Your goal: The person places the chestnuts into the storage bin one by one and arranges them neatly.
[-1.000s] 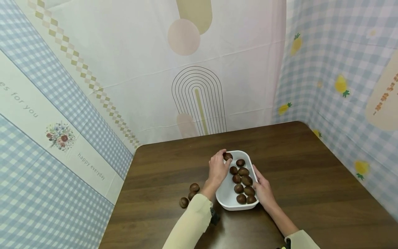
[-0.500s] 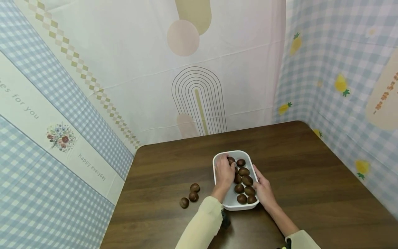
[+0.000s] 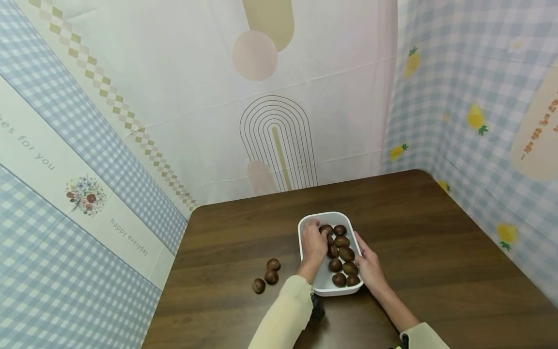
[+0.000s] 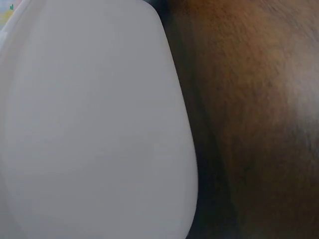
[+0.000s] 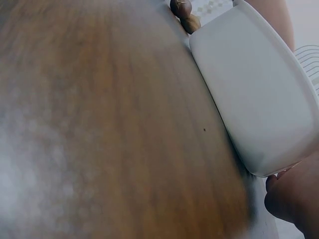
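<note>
In the head view a white rectangular container [image 3: 329, 291] stands on the table, with several brown chestnuts [image 3: 346, 254] in two rough rows along its right half. My left hand [image 3: 314, 245] reaches inside, its fingertips and thumb round a chestnut [image 3: 326, 230] at the far end; the fingers partly cover it. My right hand [image 3: 369, 265] grips the container's right side. The container's outer wall [image 4: 99, 124] fills much of the left wrist view, where no hand shows. In the right wrist view, part of my right hand [image 5: 294, 196] meets the container [image 5: 254, 89] at its lower end.
Left of the container, 3 loose chestnuts [image 3: 271, 277] lie on the dark wooden table [image 3: 226, 232]. Behind the table hangs a pale printed cloth [image 3: 196, 121], with blue checked cloth [image 3: 462, 169] at the sides.
My left hand has come from the container's far left rim down into it, bringing a chestnut beside the others. My right hand has stayed on the container's side.
</note>
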`<state>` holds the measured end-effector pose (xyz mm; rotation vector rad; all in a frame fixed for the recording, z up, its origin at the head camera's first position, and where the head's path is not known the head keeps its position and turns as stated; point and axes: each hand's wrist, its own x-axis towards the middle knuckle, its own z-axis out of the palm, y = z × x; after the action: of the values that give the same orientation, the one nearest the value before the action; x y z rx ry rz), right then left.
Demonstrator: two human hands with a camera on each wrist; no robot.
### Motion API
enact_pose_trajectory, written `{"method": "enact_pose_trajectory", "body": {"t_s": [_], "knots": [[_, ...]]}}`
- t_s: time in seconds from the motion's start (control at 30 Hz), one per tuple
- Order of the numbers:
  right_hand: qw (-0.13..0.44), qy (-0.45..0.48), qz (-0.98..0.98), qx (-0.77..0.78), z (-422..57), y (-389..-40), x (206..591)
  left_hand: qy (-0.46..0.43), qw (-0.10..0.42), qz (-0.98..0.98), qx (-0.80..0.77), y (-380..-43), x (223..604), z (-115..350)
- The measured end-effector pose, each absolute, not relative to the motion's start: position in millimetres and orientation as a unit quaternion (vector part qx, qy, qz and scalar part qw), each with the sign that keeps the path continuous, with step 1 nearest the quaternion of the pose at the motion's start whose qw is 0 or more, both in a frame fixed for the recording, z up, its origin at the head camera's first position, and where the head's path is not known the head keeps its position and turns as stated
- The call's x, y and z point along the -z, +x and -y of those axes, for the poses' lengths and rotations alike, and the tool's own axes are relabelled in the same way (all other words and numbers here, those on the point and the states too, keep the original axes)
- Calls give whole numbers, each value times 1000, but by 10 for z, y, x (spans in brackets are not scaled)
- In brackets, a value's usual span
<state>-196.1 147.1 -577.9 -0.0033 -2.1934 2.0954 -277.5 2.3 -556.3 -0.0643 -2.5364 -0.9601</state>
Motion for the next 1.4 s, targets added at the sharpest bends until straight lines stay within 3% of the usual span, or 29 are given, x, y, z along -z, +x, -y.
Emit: {"method": "enact_pose_trajectory", "body": {"t_s": [0.2,0.47,0.67,1.2,1.4], "knots": [[54,-3,722,-690,-1476,-1960,5785,-72,199,920,329,-2786,5456,46],[54,-8,731,-680,-1496,-1957,5807,-151,127,905,376,-2881,5151,298],[56,-3,732,-680,-1501,-1950,5804,-201,128,891,386,-2975,5049,650],[44,-4,726,-686,-1495,-1949,5808,-284,139,833,453,-2808,5292,1657],[43,-1,723,-689,-1491,-1949,5797,-308,108,825,462,-2611,5447,1943]]}}
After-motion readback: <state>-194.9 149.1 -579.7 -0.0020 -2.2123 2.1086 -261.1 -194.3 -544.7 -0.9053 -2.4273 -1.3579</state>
